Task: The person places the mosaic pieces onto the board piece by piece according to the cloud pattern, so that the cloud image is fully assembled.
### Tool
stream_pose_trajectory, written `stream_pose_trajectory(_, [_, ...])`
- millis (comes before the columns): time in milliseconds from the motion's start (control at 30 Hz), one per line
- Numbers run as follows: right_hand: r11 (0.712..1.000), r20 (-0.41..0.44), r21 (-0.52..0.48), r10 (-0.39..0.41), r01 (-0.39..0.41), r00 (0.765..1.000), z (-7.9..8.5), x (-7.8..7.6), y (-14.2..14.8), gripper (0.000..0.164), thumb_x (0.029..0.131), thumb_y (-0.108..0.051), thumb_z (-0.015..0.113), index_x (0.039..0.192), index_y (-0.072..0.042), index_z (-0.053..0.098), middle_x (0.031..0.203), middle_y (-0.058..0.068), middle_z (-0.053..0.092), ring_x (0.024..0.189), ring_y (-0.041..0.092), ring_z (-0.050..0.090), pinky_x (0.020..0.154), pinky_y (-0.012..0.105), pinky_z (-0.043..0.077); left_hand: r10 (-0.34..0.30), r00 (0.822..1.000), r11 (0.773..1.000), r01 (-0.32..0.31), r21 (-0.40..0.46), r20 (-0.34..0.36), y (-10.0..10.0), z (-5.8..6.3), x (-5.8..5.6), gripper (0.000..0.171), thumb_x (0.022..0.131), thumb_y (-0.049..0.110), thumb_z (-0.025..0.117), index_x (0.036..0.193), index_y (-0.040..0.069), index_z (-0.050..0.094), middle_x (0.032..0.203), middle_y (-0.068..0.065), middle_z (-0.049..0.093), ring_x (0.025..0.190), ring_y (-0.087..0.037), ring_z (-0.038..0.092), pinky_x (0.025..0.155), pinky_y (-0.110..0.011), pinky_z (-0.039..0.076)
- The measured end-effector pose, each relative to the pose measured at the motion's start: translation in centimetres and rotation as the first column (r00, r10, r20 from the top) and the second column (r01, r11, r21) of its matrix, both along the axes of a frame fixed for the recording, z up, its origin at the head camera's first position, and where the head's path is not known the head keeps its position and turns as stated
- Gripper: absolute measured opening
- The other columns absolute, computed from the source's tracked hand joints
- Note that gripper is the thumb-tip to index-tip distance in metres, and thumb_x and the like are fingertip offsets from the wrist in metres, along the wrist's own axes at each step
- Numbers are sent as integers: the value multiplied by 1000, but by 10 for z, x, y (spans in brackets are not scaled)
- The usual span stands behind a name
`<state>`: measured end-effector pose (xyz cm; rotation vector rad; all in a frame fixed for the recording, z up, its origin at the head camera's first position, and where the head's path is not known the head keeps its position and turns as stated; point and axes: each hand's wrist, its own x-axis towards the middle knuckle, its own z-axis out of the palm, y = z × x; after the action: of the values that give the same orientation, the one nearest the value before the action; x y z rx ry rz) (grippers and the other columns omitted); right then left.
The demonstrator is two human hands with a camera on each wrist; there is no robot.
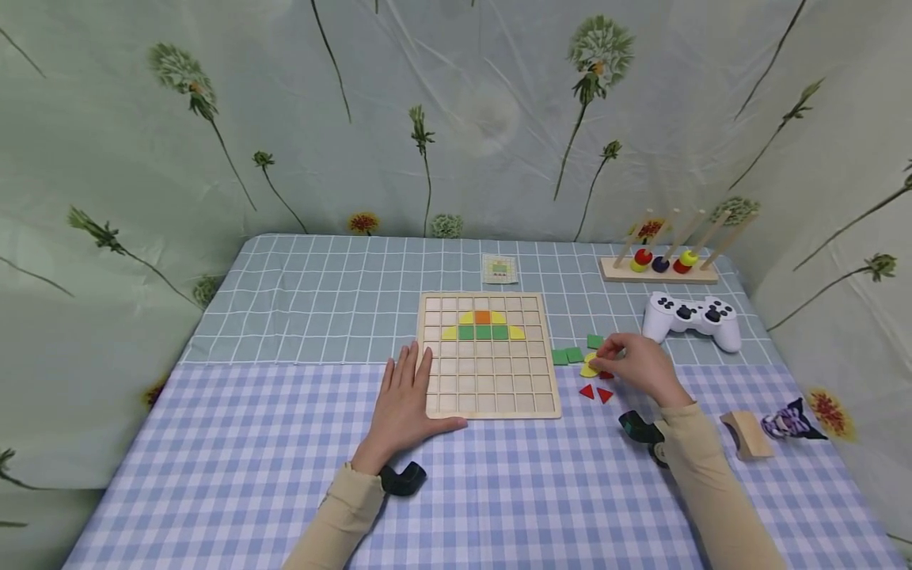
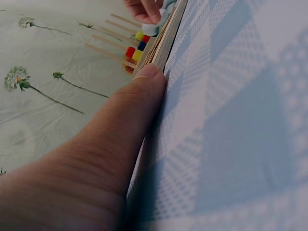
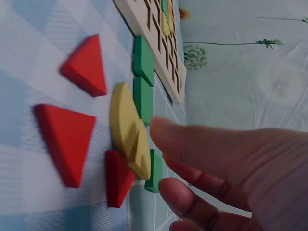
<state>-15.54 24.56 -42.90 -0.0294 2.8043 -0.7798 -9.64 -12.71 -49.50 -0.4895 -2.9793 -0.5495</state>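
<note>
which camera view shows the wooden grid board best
The head view: nearly all the wooden grid board shows from above. The left wrist view catches it edge-on; the right wrist view shows only part.

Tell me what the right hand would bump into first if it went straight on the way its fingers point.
Most likely the nearer yellow piece, just ahead of the right hand, though how much gap remains is hard to judge.

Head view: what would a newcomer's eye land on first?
Probably the wooden grid board near the middle, with a bright green, orange and yellow pattern in its far half. Next, the right hand over loose coloured pieces right of it. Then the white game controller, farther right.
</note>
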Motion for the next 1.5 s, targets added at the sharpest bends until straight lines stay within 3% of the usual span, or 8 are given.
stream_pose_trajectory(267, [998, 6, 47, 37, -37, 999, -5, 9, -3, 31, 73, -35, 82, 81, -9, 65, 72, 1, 56, 66, 20, 48, 56, 31, 35, -1, 1000, 1000, 1, 1, 1, 0, 0, 0, 122, 66, 78, 61, 151, 2, 17, 155, -21, 10, 142, -33, 4, 113, -46, 1])
stream_pose_trajectory(567, [999, -57, 30, 35, -33, 998, -12, 13, -17, 32, 76, -31, 79, 89, -5, 66, 74, 1, 58, 58, 15, 50, 53, 30, 37, 4, 1000, 1000, -4, 1, 12, 1, 0, -1, 122, 66, 78, 61, 151, 2, 17, 156, -20, 9, 142, -32, 4, 113, -45, 0])
stream_pose_trajectory(800, [997, -59, -53, 47, -50, 997, -12, 14, -20, 20, 80, -21, 76, 84, -9, 60, 68, -1, 59, 46, 13, 50, 47, 30, 35, 4, 1000, 1000, -4, 0, 21, 0, 1, 0, 122, 67, 78, 61, 151, 3, 16, 156, -19, 9, 143, -31, 3, 113, -45, 0])
stream_pose_trajectory(967, [995, -73, -74, 57, -63, 996, -13, 14, -22, 19, 80, -18, 75, 83, -8, 60, 71, 0, 58, 48, 14, 49, 48, 29, 35, 3, 1000, 1000, -3, 4, 11, 0, 0, 0, 122, 66, 77, 62, 151, 2, 17, 156, -20, 10, 142, -32, 4, 113, -46, 1])
stream_pose_trajectory(1167, [994, -66, -75, 77, -82, 995, -8, 12, -27, 20, 82, -15, 73, 95, -5, 62, 74, 2, 55, 53, 15, 48, 47, 28, 35, -1, 1000, 1000, 1, 4, 6, 1, 0, 0, 122, 66, 78, 61, 151, 2, 18, 155, -20, 11, 142, -32, 5, 113, -45, 0])
stream_pose_trajectory(1333, [987, -118, -92, 118, -129, 986, -2, 11, -35, 19, 85, -12, 68, 101, -5, 64, 75, 1, 55, 48, 14, 47, 44, 28, 36, -1, 1000, 1000, 1, 5, 3, 1, 0, 0, 121, 66, 77, 62, 151, 2, 18, 155, -20, 11, 142, -33, 5, 113, -45, 1])
stream_pose_trajectory(1500, [973, -209, -139, 153, -184, 966, 0, 5, -56, 15, 85, -12, 68, 99, -6, 66, 75, -1, 56, 54, 13, 45, 45, 28, 35, 1, 1000, 1000, -1, 3, -1, 0, 0, 0, 121, 66, 77, 62, 151, 2, 18, 155, -20, 11, 142, -33, 5, 113, -46, 1])
